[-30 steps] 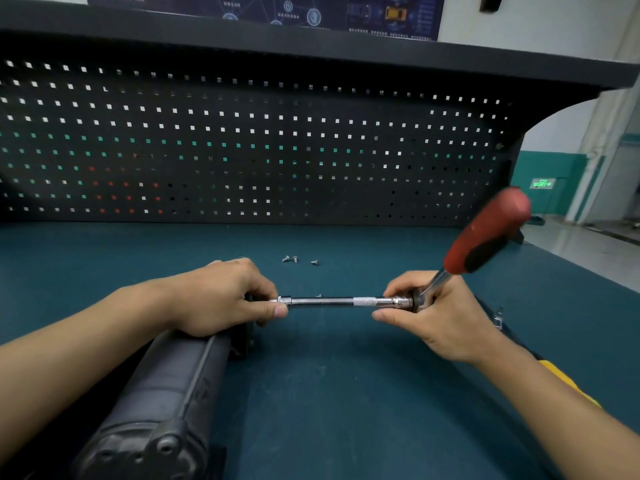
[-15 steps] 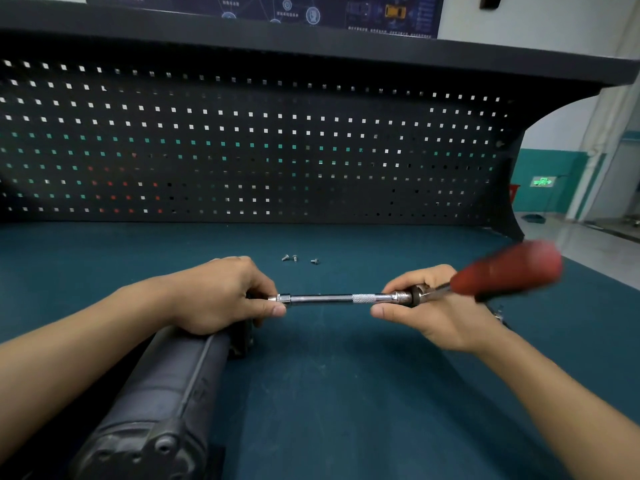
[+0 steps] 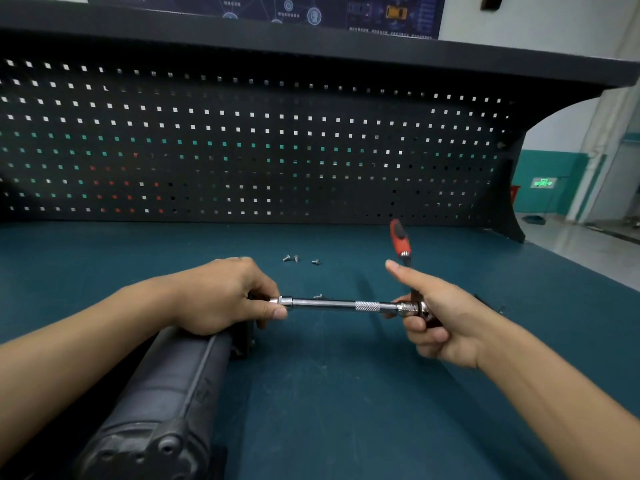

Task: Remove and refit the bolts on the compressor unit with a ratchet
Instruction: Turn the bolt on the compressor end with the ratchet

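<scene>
Surface (image 3: 329,393) dark teal, plain. Pegboard (image 3: 242,150) black, with a regular grid of small square holes showing white, teal and some red. Ratchet (image 3: 399,239) has a red handle with a black inset and a silver collar. Bar (image 3: 332,304) shiny chrome with a knurled cross-hatch band. Compressor (image 3: 166,393) matte dark grey, near black. Bolts (image 3: 296,259) silver. Poster (image 3: 311,12) dark blue with pale line graphics and a yellow car. Wall (image 3: 550,133) white over a teal band. Sign (image 3: 543,183) green, lit.
</scene>
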Demonstrator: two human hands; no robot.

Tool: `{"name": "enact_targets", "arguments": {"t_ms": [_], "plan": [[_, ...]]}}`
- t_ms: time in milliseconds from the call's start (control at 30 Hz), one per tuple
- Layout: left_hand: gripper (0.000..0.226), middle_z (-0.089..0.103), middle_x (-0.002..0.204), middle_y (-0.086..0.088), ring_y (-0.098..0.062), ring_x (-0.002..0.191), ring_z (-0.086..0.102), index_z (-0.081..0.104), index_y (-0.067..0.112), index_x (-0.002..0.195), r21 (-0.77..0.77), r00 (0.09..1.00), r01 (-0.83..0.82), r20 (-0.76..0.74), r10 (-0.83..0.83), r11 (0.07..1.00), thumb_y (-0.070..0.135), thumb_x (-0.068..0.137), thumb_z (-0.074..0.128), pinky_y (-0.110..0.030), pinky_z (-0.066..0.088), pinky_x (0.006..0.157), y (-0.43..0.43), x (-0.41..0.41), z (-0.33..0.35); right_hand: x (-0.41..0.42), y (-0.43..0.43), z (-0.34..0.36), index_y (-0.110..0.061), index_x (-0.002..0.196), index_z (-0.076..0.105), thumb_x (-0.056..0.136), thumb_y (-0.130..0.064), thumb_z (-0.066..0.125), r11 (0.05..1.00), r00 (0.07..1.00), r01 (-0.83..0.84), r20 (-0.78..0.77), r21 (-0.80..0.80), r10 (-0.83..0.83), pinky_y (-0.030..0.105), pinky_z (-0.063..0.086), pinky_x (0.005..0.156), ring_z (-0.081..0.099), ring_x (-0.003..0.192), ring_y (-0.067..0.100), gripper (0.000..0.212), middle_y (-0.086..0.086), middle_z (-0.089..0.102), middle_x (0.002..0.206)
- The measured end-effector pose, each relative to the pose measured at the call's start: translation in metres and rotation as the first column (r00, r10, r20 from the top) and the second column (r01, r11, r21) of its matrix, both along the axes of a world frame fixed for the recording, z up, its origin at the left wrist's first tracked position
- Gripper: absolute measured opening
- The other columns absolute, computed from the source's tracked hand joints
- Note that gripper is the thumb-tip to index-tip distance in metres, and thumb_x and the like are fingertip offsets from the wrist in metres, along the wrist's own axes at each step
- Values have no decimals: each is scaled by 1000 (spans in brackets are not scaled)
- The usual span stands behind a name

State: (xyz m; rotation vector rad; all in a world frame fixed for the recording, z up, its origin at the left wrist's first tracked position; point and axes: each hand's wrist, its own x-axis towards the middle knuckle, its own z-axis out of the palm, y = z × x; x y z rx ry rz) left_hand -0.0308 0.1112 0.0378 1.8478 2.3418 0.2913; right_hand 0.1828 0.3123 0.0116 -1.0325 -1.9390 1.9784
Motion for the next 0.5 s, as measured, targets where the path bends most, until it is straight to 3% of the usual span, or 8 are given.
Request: {"name": "enact_targets", "arguments": {"t_ms": [100,200,300,433,500], "plan": [[34,70,87,4,-19,98,62,72,24,84,3,1000,-2,-9,2,1000,53,94,59,-39,47,91,0,0,-1,0,3,-4,-17,40,59,58,-70,72,997,999,-31,25,-69,33,21,14,42,22,31,8,58,-3,37,46],[34,70,89,4,-18,98,62,72,24,85,9,1000,-14,-15,14,1000,54,94,59,-37,46,92,0,0,-1,0,3,-5,-18,53,63,50,-69,77,1000,1000,-18,-15,-22,18,20,17,40,24,33,10,53,0,40,47],[34,69,91,5,-14,97,61,72,25,86,8,999,-26,-34,26,1000,56,93,59,-36,45,94,0,0,-2,-2,4,-8,-14,77,64,45,-74,76,978,995,39,-93,206,-20,20,24,37,30,35,12,69,4,48,48],[31,67,93,7,-10,97,59,72,25,88,8,997,-51,-53,51,999,55,91,62,-31,45,94,1,-1,-3,0,10,-14,-15,61,64,56,-68,77,832,959,58,-262,552,108,19,36,43,44,44,13,55,6,51,48],[30,67,95,9,-8,95,59,72,25,91,6,996,-60,-63,61,998,54,90,64,-30,45,93,1,0,-3,3,14,-15,-14,63,69,59,-59,81,742,944,9,-250,670,214,23,38,50,47,49,14,47,13,53,53]]}}
